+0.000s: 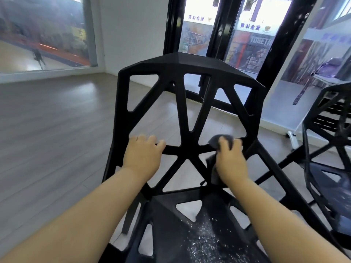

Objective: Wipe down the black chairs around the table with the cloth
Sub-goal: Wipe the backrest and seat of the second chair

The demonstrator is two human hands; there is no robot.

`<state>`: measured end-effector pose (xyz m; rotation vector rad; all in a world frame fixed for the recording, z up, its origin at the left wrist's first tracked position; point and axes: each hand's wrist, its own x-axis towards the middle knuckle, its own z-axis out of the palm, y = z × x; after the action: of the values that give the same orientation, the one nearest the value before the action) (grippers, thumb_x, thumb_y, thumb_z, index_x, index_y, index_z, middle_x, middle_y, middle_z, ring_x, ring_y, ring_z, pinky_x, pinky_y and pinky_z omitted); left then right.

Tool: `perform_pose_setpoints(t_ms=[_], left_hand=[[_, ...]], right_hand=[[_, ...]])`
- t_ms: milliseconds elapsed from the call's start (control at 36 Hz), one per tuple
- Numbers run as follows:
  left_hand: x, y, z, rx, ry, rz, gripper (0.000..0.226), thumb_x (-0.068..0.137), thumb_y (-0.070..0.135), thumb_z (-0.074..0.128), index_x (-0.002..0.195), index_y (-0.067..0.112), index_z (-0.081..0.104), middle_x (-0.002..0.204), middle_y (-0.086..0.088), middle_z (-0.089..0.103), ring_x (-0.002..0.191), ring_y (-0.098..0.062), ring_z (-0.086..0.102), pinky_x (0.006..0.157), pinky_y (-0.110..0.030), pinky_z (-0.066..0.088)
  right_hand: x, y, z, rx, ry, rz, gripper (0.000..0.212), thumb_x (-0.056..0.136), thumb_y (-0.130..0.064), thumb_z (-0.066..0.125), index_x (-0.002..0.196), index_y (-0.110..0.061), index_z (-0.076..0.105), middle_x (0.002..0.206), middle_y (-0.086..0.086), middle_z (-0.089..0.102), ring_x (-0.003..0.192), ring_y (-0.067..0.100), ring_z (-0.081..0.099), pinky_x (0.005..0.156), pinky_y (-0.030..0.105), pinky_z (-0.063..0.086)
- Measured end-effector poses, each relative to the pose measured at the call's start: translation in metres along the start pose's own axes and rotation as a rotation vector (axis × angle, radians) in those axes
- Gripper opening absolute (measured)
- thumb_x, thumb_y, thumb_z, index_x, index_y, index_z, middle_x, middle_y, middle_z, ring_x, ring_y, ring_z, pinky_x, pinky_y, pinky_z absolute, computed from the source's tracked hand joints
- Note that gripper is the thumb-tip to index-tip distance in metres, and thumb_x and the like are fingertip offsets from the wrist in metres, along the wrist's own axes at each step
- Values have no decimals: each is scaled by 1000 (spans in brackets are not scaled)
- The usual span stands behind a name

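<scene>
Seen from the head camera, looking down over a black chair (187, 103) with an open lattice backrest. Bracing with the left hand (144, 154), fingers curled over the horizontal strut low in the backrest and gripping it. Pressing a dark grey cloth (216, 140) onto the same strut further right with the right hand (230, 158), fingers closed round the bunched fabric, a tail of it hanging below the palm. Judged to be mid-wipe on the backrest struts, with the seat (205, 234) below not yet done, going by the pale specks scattered across it. Risks from here: snagging the loose tail in one of the triangular openings; tipping or sliding the light-looking chair on the smooth wooden floor (47, 120) if pushing hard while loosening the left grip; missing the inner faces of the struts, hard to reach with a bunched cloth. Just to the right, a second black chair (330, 137) of the same pattern, close enough to crowd the right elbow. Beyond, a black-framed glass door (220, 35) and, far right, what may be a white table or cart (322, 81), too blurred to tell.
</scene>
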<state>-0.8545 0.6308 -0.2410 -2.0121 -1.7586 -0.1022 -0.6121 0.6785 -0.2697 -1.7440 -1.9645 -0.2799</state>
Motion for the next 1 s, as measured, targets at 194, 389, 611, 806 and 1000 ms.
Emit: perform_pose_setpoints(t_ms=[194, 389, 611, 806, 1000], left_hand=[[19, 16, 6, -27, 38, -14, 27, 103, 33, 23, 105, 22, 47, 83, 3, 44, 73, -20, 46, 57, -29, 21], [19, 18, 22, -73, 169, -67, 24, 87, 38, 61, 69, 23, 57, 54, 7, 46, 48, -17, 33, 54, -29, 20], [19, 20, 27, -94, 251, -95, 26, 76, 31, 73, 60, 19, 57, 47, 3, 45, 43, -20, 45, 54, -28, 21], [17, 25, 34, -125, 318, -126, 23, 75, 26, 74, 64, 14, 57, 54, -2, 50, 52, -24, 48, 61, -33, 19], [13, 23, 37, -142, 342, -125, 22, 79, 24, 73, 65, 14, 58, 57, -2, 49, 55, -25, 47, 62, -33, 17]], right_hand=[[21, 6, -2, 30, 167, 333, 42, 95, -5, 50, 135, -3, 40, 134, 30, 29, 94, 44, 49, 70, 39, 50], [-4, -4, 15, -83, -8, -225, 50, 70, -8, 80, 116, -5, 62, 107, 27, 55, 49, 37, 56, 35, 27, 30], [25, 47, -19, -21, 142, 255, 41, 97, -15, 46, 136, -4, 39, 127, 27, 35, 77, 42, 54, 61, 35, 35], [-19, 26, 22, -1, -39, 428, 43, 100, -17, 39, 142, -10, 32, 144, 22, 24, 100, 43, 51, 77, 41, 46], [-33, 22, 21, 2, -153, 361, 39, 100, -26, 40, 138, -16, 39, 128, 14, 33, 93, 37, 56, 69, 35, 40]])
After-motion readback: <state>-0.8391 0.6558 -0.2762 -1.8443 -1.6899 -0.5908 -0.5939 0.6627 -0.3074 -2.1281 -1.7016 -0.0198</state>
